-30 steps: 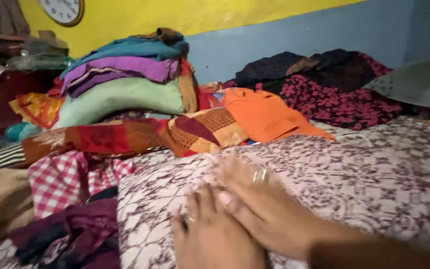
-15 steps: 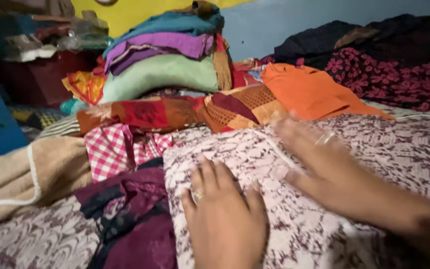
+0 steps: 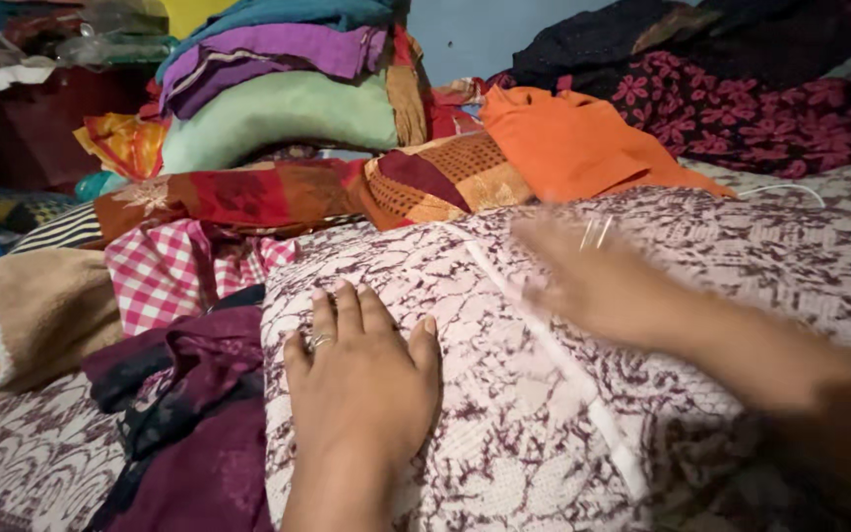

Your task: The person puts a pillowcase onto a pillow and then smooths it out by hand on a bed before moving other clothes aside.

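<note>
Along the left edge lie a tan towel (image 3: 36,315), a pink checked cloth (image 3: 174,274) and a crumpled maroon garment (image 3: 199,424), none of them folded. Beside these the left hand (image 3: 361,379) rests flat, palm down and fingers spread, on the white and maroon patterned cloth (image 3: 504,424); its grip is open and closes on nothing. That cloth lies spread across the bed with a pale seam running down it, already fairly smooth under the palm, though the far side seems to want more flattening. Farther right the right hand (image 3: 583,281) is blurred over the same cloth, apparently flat and open. Behind sit a stack of folded clothes (image 3: 278,89) and an orange cloth (image 3: 573,143).
</note>
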